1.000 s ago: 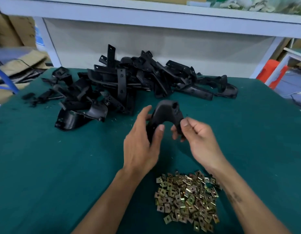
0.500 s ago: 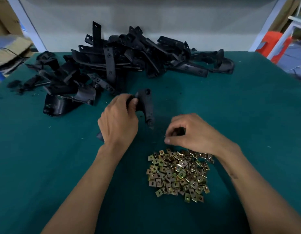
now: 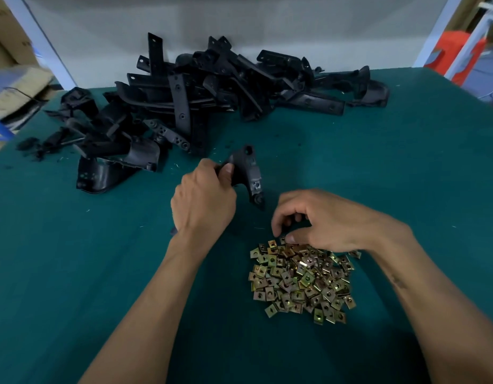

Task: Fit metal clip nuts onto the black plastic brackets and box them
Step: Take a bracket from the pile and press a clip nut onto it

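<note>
1. Up front, the left hand point(image 3: 204, 202) has its fingers and thumb curled round a black bracket point(image 3: 246, 173), whose free end sticks out to the right above the green table point(image 3: 73, 273).
2. Just beside it, the right hand point(image 3: 323, 218) hovers with fingers bent over the far edge of the clip nut pile point(image 3: 302, 278); thumb and forefinger tips meet there, but whether they hold a nut I cannot tell.
3. Farther back lies the heap of brackets point(image 3: 201, 106).

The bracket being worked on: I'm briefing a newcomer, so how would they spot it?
Start at the black bracket pile at the table's far edge. Nearer, the left hand grips one bracket, the only one lifted apart from the pile.
</note>
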`<state>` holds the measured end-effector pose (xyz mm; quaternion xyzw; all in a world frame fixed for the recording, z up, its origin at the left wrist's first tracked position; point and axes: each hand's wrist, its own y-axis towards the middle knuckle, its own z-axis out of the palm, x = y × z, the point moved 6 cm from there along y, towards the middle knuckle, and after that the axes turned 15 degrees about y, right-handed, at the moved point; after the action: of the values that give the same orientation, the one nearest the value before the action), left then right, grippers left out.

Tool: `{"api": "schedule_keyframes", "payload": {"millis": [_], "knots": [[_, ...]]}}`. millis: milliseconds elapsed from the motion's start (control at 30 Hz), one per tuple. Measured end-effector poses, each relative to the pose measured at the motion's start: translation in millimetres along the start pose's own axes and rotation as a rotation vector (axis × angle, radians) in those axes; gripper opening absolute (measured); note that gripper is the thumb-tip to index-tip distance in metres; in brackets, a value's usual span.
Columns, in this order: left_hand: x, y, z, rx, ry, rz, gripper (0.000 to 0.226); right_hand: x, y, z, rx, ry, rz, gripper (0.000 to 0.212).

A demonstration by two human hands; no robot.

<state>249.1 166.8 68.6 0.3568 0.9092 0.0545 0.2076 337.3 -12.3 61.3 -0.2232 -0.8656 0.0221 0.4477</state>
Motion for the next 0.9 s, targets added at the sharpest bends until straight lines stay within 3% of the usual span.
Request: {"api": "schedule_keyframes", "payload": {"millis": [133, 233, 400, 500, 567, 700, 900], "knots": [[-9.6, -6.5, 5.4, 0.042, 0.055, 0.058, 0.033, -0.8, 0.1, 1.4, -0.006, -0.043, 0.002, 0.018], [-2.5, -2.5, 6.5, 0.082, -0.024, 0.046, 0.034, -0.8, -1.5, -1.4, -0.009, 0.068, -0.011, 0.017], [9.6, 8.7, 8.2, 0.194, -0.393, 0.062, 0.034, 4.8, -4.1, -11.8, -0.082, 0.419, -0.150, 0.010], [11.3, 10.3, 10.1, 0.309, -0.722, 0.019, 0.026, 2.7, -7.0, -24.1, -0.160, 0.647, -0.257, 0.023], [4.6, 6.1, 11.8, 0.383, -0.825, 0.084, 0.021, 1.6, -7.0, -28.1, -0.184, 0.746, -0.299, 0.027], [-7.5, -5.9, 21.5, 0.499, -0.963, 0.149, 0.019, -6.3, -1.1, -31.8, -0.321, 0.775, -0.267, 0.026], [-13.7, -10.1, 29.3, 0.707, -1.267, 0.133, 0.022, -10.1, -1.5, -36.6, -0.540, 1.035, -0.244, 0.016]]}}
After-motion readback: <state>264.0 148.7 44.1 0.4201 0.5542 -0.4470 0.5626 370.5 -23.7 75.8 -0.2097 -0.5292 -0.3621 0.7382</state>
